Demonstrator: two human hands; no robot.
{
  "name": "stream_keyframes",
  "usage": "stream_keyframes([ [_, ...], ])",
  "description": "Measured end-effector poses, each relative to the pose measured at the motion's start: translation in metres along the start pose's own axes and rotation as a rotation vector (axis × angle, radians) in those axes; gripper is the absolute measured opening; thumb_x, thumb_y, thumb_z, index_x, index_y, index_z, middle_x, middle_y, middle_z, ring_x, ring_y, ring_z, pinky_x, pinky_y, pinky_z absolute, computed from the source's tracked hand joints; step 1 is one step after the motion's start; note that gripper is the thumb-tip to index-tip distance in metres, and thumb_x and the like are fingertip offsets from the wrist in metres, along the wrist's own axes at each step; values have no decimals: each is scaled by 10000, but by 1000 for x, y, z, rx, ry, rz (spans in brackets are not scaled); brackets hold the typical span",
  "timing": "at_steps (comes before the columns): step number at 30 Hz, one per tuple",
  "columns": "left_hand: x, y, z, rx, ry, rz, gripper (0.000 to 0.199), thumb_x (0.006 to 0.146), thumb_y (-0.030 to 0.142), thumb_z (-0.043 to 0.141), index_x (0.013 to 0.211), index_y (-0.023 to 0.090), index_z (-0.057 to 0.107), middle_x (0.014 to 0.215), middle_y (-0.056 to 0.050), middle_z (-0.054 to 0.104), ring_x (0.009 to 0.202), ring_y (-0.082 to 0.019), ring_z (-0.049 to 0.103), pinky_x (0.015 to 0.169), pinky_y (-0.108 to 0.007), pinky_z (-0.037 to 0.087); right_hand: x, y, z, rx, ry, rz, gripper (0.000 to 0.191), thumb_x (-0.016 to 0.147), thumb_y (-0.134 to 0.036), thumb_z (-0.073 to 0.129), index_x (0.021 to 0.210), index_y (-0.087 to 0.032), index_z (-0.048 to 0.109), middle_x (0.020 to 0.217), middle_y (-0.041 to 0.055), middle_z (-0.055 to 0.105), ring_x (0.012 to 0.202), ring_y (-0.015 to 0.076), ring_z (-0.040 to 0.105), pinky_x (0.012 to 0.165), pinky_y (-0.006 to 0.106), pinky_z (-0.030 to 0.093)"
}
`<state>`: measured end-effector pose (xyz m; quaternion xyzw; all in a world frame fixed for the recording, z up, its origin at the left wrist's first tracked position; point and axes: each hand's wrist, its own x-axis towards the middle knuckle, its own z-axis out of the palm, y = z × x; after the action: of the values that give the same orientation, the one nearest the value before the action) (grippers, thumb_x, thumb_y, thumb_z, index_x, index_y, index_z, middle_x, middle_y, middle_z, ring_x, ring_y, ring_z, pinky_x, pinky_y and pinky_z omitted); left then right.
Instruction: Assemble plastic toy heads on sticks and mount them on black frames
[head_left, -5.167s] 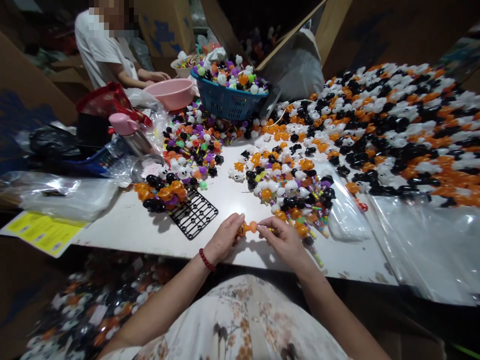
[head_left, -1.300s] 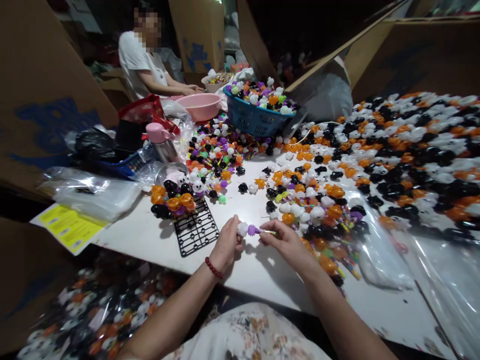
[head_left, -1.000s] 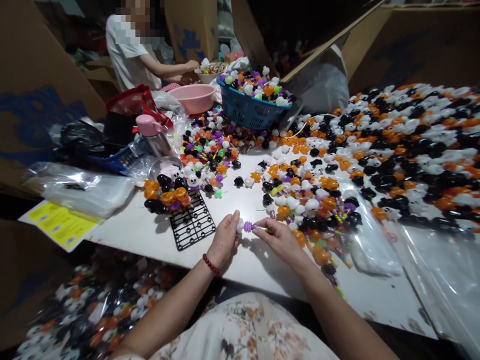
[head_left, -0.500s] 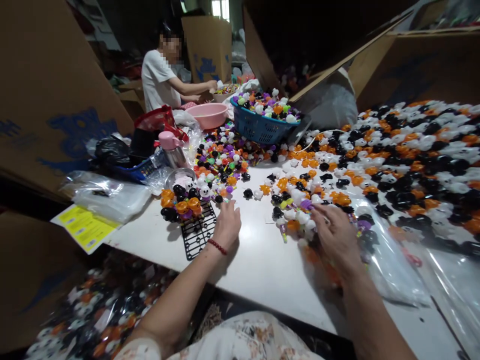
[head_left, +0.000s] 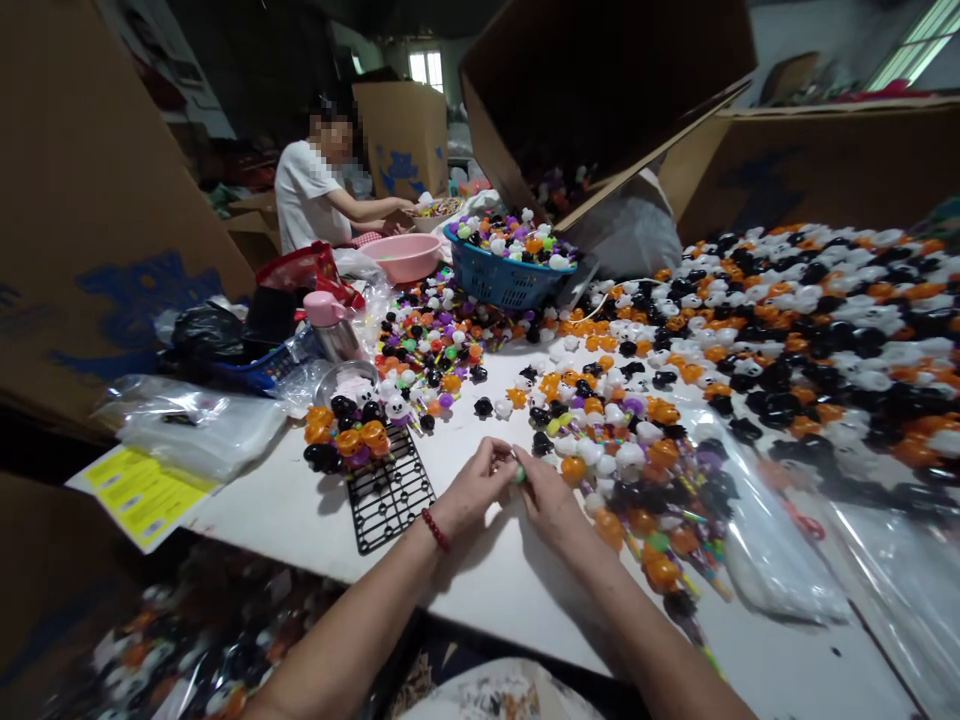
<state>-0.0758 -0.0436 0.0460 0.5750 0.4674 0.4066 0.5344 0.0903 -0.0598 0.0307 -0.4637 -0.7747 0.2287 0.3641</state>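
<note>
Both hands meet over the bare front strip of the white desk [head_left: 517,560], fingertips pinched together on one small green piece [head_left: 519,474], so little of it showing that I cannot tell what it is beyond a bit of toy. The left hand [head_left: 476,487], a red bead bracelet [head_left: 435,529] on its wrist, comes in from the left with fingers curled and thumb on top; the right hand [head_left: 551,497] meets it from the other side, knuckles up, fingers closed on the same piece. Both forearms slope up from the desk edge and the wrists sit low, near the surface.

What could go wrong, to my eye: the piece is tiny and held only by fingertips, so a slip would send it into the heap of orange, white and black toys [head_left: 622,460] just beside the right hand, where it would be hard to pick out again. The right forearm also lies close to the loose toys and the clear plastic bag [head_left: 757,560], and a sideways sweep could push some off the desk. The black grid tray [head_left: 390,490], with finished toys at its far end, lies just left of the left wrist and could be knocked askew.

Further off stand a blue basket [head_left: 499,285], a pink basin [head_left: 409,262] and another person [head_left: 311,200] seated at the far end.
</note>
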Motion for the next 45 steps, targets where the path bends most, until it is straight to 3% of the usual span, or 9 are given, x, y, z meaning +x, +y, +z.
stream_keyframes([
  [2, 14, 3, -5, 52, 158, -33, 285, 947, 419, 488, 1167, 241, 528, 890, -30, 611, 811, -173, 600, 725, -286, 505, -2, 0, -1, 17, -8, 75, 526, 931, -185, 400, 1448, -177, 499, 1320, 182, 634, 1188, 300, 613, 1030, 523, 489],
  [5, 53, 9, -18, 314, 375, 42, 267, 921, 291, 520, 1172, 213, 564, 1134, -115, 600, 1103, -248, 563, 937, -379, 466, -8, -5, -5, 80, -17, 163, 531, 936, -230, 433, 1461, -182, 493, 1355, 181, 616, 1220, 299, 601, 1047, 507, 474],
  [8, 92, 15, -26, 428, 337, 18, 185, 825, 172, 607, 1006, 200, 630, 1224, -141, 573, 1253, -296, 469, 1064, -413, 371, -15, -12, -5, 176, -16, 250, 543, 939, -321, 497, 1472, -218, 483, 1388, 167, 597, 1251, 294, 576, 1067, 504, 451],
  [12, 112, 15, -26, 361, 300, -82, 92, 753, 137, 642, 814, 192, 602, 1004, -120, 614, 1080, -280, 559, 985, -393, 397, -23, -16, -9, 172, 6, 334, 495, 949, -369, 488, 1416, -214, 544, 1389, 170, 591, 1260, 302, 565, 1061, 491, 447],
  [19, 65, 11, -20, 28, 207, -302, 299, 709, 163, 634, 1005, 197, 607, 656, 14, 573, 624, -173, 594, 639, -289, 470, -26, -21, -26, 139, 20, 337, 387, 960, -364, 472, 1276, -204, 627, 1032, 137, 726, 969, 279, 660, 872, 411, 509],
  [24, 23, 20, -9, -461, 153, -421, 52, 778, 164, 635, 814, 150, 601, 788, -67, 665, 765, -166, 692, 750, -285, 563, -23, -34, -29, 112, -7, 294, 322, 989, -371, 434, 1166, -197, 639, 969, 102, 721, 854, 249, 660, 779, 366, 498],
  [27, 6, 23, -2, -794, 122, -512, 100, 788, 174, 707, 812, 124, 623, 836, -100, 708, 752, -160, 701, 739, -271, 581, -23, -39, -30, 93, 17, 256, 301, 1001, -363, 424, 1150, -201, 629, 1007, 100, 721, 884, 248, 663, 799, 363, 490],
  [39, -22, 36, 25, -670, 78, -294, 412, 696, 442, 835, 831, 156, 570, 837, -16, 653, 732, -121, 642, 732, -251, 526, -30, -35, -37, -121, 14, 172, 277, 1014, -355, 415, 1063, -203, 642, 982, 113, 705, 898, 255, 661, 790, 346, 463],
  [45, -29, 28, 30, -388, 132, -193, 353, 883, 540, 599, 922, 199, 516, 816, -13, 623, 754, -137, 604, 715, -257, 453, -30, -45, -46, -86, -15, 236, 297, 1014, -388, 415, 963, -213, 650, 850, 78, 704, 776, 219, 649, 722, 307, 430],
])
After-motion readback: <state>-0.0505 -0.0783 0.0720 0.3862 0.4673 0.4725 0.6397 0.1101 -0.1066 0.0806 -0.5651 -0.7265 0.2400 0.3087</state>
